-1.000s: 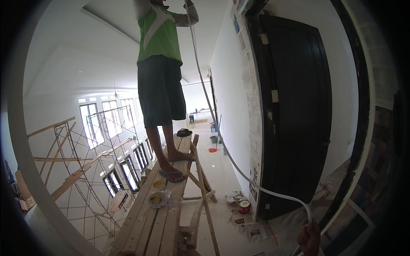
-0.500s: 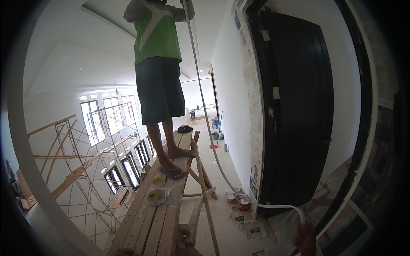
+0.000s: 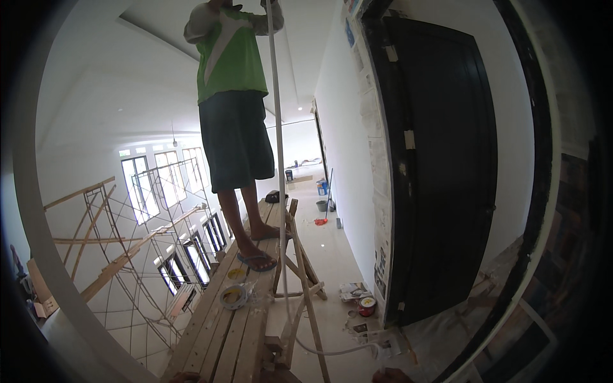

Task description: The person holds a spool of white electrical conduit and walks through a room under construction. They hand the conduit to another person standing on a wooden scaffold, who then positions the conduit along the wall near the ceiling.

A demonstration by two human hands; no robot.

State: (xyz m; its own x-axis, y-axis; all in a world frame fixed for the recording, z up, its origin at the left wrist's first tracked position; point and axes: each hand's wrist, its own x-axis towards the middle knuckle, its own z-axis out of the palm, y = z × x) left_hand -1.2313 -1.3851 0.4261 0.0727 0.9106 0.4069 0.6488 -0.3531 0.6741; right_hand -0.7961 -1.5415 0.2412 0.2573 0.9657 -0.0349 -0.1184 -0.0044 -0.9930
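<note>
R hand [image 3: 391,375] is low, R of the bench [image 3: 220,332]; L hand isn't clear. R hand is nearest the hose [image 3: 279,140], which goes L from its fingers, bends low, then runs long & straight up by the bench's R edge to a co-worker [image 3: 233,70] on top. Can't tell if fingers pinch it. Floor [image 3: 338,262] & door [image 3: 447,166] are R of bench.

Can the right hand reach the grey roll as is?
Probably not without shifting: the right hand sits at the lower edge, the grey roll lies farther off on the planks, and the pale flexible strip crosses between.
</note>
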